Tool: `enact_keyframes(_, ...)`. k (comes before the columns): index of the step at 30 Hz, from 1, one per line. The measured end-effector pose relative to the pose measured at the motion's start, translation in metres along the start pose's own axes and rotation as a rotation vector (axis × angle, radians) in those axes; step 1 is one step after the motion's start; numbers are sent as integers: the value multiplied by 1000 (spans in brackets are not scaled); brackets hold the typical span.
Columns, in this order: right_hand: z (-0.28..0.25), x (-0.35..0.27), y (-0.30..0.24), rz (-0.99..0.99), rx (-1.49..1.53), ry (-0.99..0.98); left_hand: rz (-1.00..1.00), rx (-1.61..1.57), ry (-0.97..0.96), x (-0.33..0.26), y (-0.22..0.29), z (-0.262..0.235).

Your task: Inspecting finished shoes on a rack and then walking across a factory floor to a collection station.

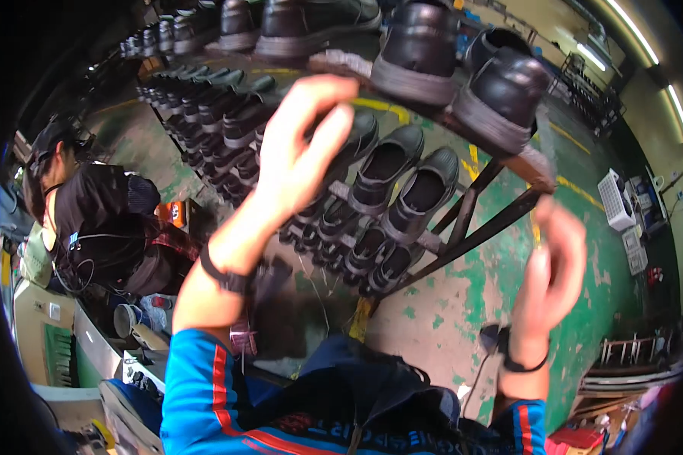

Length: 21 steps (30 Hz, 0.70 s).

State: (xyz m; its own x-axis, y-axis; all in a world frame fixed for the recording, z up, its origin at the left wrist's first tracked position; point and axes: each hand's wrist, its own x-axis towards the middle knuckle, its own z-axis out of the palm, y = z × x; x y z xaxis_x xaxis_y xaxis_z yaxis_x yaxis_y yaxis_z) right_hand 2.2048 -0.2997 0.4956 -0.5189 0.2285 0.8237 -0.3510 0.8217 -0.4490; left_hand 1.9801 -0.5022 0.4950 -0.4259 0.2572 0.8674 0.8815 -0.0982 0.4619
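The left hand (pixel 300 148), blurred and raised left of upper centre, has its fingers loosely bent and the thumb apart from them, with nothing visible between. The right hand (pixel 555 265), at centre right, is likewise relaxed, fingers curved upward and thumb separate, its grip released. The left fingertips are just below the edge of the rack's top shelf (pixel 345 62), the right ones just below its near corner; whether either set touches it, I cannot tell.

On that shelf, at the top of the frame, black leather-look shoes with grey soles stand heels toward the camera, including a right-of-centre shoe (pixel 417 57) and a corner shoe (pixel 506 95). More black shoes (pixel 425 189) fill the lower tiers at centre, rows running toward the upper left. Dark diagonal braces (pixel 482 227) support the rack's right end.

A black wristband (pixel 224 280) circles the left wrist, and a dark bracelet (pixel 525 365) the right. Blue sleeves (pixel 193 379) with orange-red stripes show below. Farther out, a co-worker (pixel 99 227) in dark clothes and a cap is at left; a white plastic crate (pixel 616 201) is at right, beyond the worn green floor (pixel 493 303).
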Motion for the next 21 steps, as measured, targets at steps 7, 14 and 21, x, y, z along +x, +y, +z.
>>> enact_keyframes(7, 84, -206, 60, 899, 323, -885, -1369, -396, -513, -302, -110, -17)
enact_keyframes(14, 186, -242, 105, 1065, 474, -1080, -1547, -153, -145, -291, -246, -38)
enact_keyframes(21, 333, -188, 139, 1792, 734, -756, -1689, 52, -51, -311, -387, -22)
